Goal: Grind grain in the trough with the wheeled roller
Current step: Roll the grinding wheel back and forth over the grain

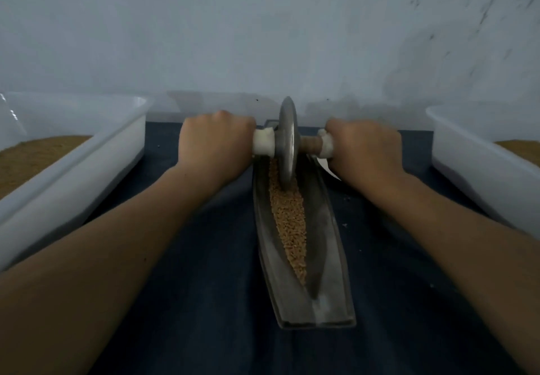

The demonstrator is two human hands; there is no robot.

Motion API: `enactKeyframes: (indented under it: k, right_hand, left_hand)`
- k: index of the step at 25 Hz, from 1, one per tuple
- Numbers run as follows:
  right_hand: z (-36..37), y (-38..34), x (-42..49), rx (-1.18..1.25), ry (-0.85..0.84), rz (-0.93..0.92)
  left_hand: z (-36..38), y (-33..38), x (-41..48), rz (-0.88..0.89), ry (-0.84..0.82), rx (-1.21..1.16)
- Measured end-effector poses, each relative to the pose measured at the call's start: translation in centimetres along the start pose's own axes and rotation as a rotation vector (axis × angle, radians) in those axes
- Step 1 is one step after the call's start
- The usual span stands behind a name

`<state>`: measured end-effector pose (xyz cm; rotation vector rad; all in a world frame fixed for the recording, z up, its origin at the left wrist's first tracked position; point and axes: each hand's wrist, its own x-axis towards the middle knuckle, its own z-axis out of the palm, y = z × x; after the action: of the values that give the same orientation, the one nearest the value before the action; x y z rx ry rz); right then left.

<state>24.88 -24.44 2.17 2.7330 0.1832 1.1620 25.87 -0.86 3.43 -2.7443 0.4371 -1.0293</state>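
Your fingers are clenched round the roller's (287,143) two handles, left hand (216,138) on the left white-wrapped grip (263,142), right hand (365,146) on the right one (327,146). Both sets of knuckles face up and both forearms reach straight out from the near edge. Between your hands the grey metal wheel stands upright on a brown axle (309,142), with its lower rim sunk into the grain (289,219).

You have the roller at the far part of the trough (330,237), a long, narrow, dark metal channel that runs from near to far down the middle of the scene. Tan grain fills its groove in a strip from under the wheel toward you, narrowing to a point short of the near end, which is bare metal.

A dark blue cloth (204,287) covers the tabletop beneath the trough, with a few pale specks on it to the right. A white tray (73,176) sits to the left and another (482,164) to the right, each holding brown material. A pale wall (263,24) rises at the far side.
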Motion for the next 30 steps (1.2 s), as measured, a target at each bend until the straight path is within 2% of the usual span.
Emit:
enactKeyframes:
  k: [6, 10, 14, 15, 18, 21, 23, 27, 30]
  right_hand:
    - [-0.7, -0.2, -0.2, -0.02, -0.013, -0.009]
    - [-4.3, -0.3, -3.5, 0.002, -0.138, -0.039]
    - [-9.0, 0.6, -6.7, 0.0, -0.146, -0.093]
    - [-9.6, 0.9, -6.8, 0.016, -0.185, -0.115]
    - [-8.9, 0.8, -5.1, 0.098, -0.443, -0.077]
    - [-6.0, 0.4, -2.7, 0.097, -0.509, 0.01]
    - [-3.6, 0.4, -1.3, 0.108, -0.488, 0.042]
    - [-0.9, 0.1, 0.4, 0.057, -0.27, 0.036]
    - [-2.2, -0.2, 0.1, 0.05, -0.253, -0.002]
  left_hand:
    - [0.3, 0.0, -0.6, -0.012, 0.056, -0.003]
    - [-3.4, 0.7, -3.6, 0.032, -0.006, 0.032]
    - [-7.0, 0.3, -6.9, 0.096, -0.121, 0.017]
    - [-7.3, 0.1, -7.1, 0.1, -0.162, 0.004]
    - [-6.4, 0.2, -5.9, 0.06, -0.233, -0.005]
    - [-4.2, 1.0, -3.8, 0.038, -0.121, 0.062]
    - [-2.7, 1.1, -2.3, 0.023, -0.063, 0.099]
    - [-0.6, 0.6, -0.5, -0.014, -0.003, 0.047]
    - [-1.1, 0.6, -1.5, -0.016, 0.012, 0.01]
